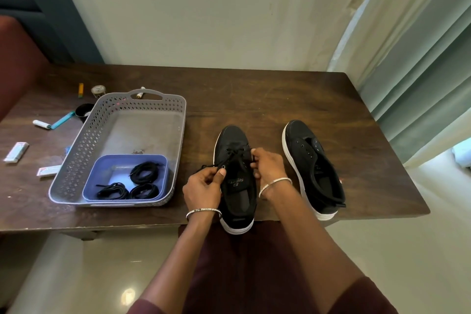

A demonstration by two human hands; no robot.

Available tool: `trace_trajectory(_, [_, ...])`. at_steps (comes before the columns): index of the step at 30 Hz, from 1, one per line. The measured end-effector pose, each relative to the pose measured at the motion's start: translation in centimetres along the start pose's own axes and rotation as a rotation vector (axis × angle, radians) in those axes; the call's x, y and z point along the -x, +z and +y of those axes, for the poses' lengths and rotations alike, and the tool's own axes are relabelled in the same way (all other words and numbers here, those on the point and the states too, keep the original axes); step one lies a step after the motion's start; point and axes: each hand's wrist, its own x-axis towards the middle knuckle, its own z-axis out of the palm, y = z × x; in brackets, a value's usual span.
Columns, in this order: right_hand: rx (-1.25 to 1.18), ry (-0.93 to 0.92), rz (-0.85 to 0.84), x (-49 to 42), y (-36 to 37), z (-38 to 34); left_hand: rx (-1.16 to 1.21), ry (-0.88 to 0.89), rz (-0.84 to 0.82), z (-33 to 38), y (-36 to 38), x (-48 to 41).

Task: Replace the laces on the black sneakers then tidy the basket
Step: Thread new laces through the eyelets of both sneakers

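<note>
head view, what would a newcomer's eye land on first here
Front and centre, the left hand and right hand pinch a black lace on the half-laced sneaker. To its right stands the unlaced sneaker; to the left, a grey basket holds a blue tray of coiled laces.

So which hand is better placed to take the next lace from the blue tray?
Probably left. The left hand is beside the basket holding the blue tray; the right hand lies beyond the sneaker being laced.
</note>
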Motion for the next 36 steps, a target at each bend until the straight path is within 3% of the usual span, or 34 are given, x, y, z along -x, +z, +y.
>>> trace_trajectory(1, [-0.115, 0.120, 0.016, -0.2, -0.5, -0.1, 0.001, 0.001, -0.003, 0.0, 0.0, 0.0])
trace_trajectory(3, [-0.058, 0.133, 0.026, -0.3, -1.3, -0.1, 0.006, 0.003, -0.003, 0.0, -0.1, 0.0])
trace_trajectory(5, [0.166, -0.077, 0.078, 0.0, -1.6, 0.1, 0.006, 0.005, -0.003, 0.0, -0.1, 0.0])
trace_trajectory(7, [0.461, -0.471, 0.123, 0.5, -1.6, 0.3, -0.001, 0.008, -0.003, -0.1, 0.0, 0.0])
trace_trajectory(10, [0.920, -0.942, 0.008, 1.4, -0.9, -0.1, 0.004, 0.010, -0.008, -0.1, 0.0, 0.0])
trace_trajectory(13, [1.233, -1.096, -0.069, 1.2, 0.2, 0.7, 0.006, 0.007, -0.013, -0.1, -0.2, 0.0])
trace_trajectory(16, [1.305, -1.225, 0.002, 0.9, 1.0, 1.4, 0.016, 0.007, -0.010, -0.1, -0.2, 0.0])
trace_trajectory(18, [1.222, -1.155, -0.036, 0.6, 1.0, 1.6, 0.024, 0.009, -0.011, -0.3, -0.2, -0.1])
trace_trajectory(20, [0.967, -0.929, -0.065, 0.4, 0.7, 1.5, 0.036, 0.006, -0.016, -0.4, -0.2, -0.1])
trace_trajectory(24, [0.094, -0.141, 0.060, 0.2, -0.3, -0.2, 0.068, -0.003, -0.025, -0.5, -0.2, -0.2])
trace_trajectory(26, [0.004, 0.102, 0.068, 0.0, -1.3, -0.3, 0.076, -0.013, -0.028, -0.7, -0.1, -0.2])
trace_trajectory(27, [0.056, 0.092, 0.061, -0.3, -1.6, 0.0, 0.079, -0.019, -0.030, -0.7, -0.1, -0.3])
trace_trajectory(28, [0.151, -0.010, 0.068, -0.5, -1.7, 0.6, 0.080, -0.022, -0.032, -0.7, -0.1, -0.3])
trace_trajectory(33, [0.864, -0.901, 0.056, 0.9, -1.2, 1.9, 0.079, -0.021, -0.027, -0.6, -0.2, -0.1])
trace_trajectory(36, [1.172, -1.076, 0.043, 1.4, 0.0, 1.8, 0.080, -0.029, -0.031, -0.7, -0.2, -0.2])
